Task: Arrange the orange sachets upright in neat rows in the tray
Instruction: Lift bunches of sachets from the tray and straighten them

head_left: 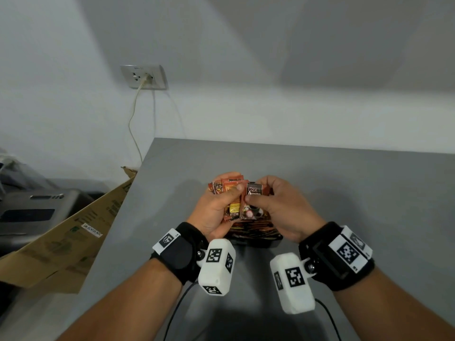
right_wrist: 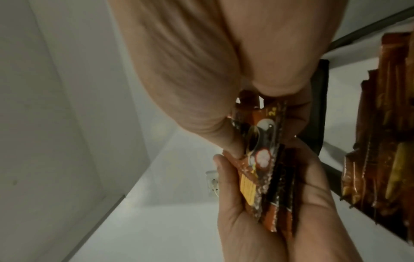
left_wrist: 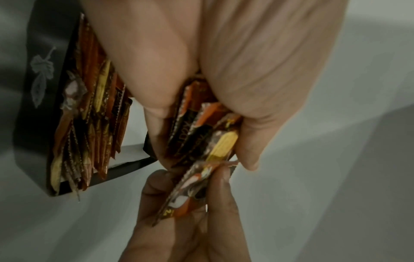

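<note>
My left hand [head_left: 221, 205] grips a small stack of orange sachets [head_left: 227, 187] fanned upright above the tray, thumb across their front. My right hand [head_left: 273, 203] pinches one sachet [head_left: 253, 203] at the front of that stack, between thumb and fingers. In the left wrist view the stack [left_wrist: 201, 127] sits between my thumb and fingers, and the right hand's fingers [left_wrist: 219, 186] pinch the lowest sachet [left_wrist: 190, 187]. Below the hands stands a black tray [head_left: 256, 241], packed with upright orange sachets [head_left: 253, 228]; its leaf-printed wall [left_wrist: 40, 79] shows in the left wrist view.
The tray stands on a grey table [head_left: 344, 193] against a white wall. A cardboard box [head_left: 73, 232] leans at the table's left edge, with a dark appliance [head_left: 32, 212] behind it. A wall socket [head_left: 144, 77] has a cable hanging down.
</note>
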Motion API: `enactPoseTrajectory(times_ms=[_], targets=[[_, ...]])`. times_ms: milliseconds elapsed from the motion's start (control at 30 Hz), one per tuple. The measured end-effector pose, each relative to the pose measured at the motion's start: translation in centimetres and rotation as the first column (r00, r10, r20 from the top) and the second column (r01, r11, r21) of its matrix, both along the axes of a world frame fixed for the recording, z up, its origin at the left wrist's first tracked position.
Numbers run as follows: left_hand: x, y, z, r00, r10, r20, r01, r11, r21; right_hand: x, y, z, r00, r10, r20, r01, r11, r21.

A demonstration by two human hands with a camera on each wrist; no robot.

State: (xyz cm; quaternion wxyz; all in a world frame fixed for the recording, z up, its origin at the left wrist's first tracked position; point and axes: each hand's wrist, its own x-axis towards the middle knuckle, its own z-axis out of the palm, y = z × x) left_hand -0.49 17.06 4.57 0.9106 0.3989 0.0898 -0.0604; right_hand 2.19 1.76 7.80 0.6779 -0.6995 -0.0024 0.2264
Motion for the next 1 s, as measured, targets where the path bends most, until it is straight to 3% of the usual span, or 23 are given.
enactPoseTrajectory(times_ms=[167,433,833,900,1000], targets=[[0.0,0.1,-0.2,1.000,0.015,0.013,-0.015,1.000,0.016,0.1,0.0,0.3,0.994,-0.055,0.090,0.063,0.994,-0.089],[0.1,0.1,0.1,0.999,-0.001,0.034,0.001,1.000,0.007,0.5,0.1,0.2,0.999,-0.037,0.018,0.037,0.998,0.052],[-0.1,0.1,0.2,1.000,0.015,0.017,-0.014,1.000,-0.005,0.7,-0.1,0.4,0.999,-0.030,0.031,0.029,0.999,0.022],[-0.2,0.3,0.3,1.000,-0.003,0.007,0.004,0.998,-0.055,0.8,-0.3,0.4,0.998,-0.054,0.016,0.052,0.996,0.077],[-0.2,0.7,0.1,1.000,-0.018,-0.024,0.013,0.987,-0.163,1.0,-0.6,0.5,0.991,-0.088,-0.097,0.114,0.946,0.305]])
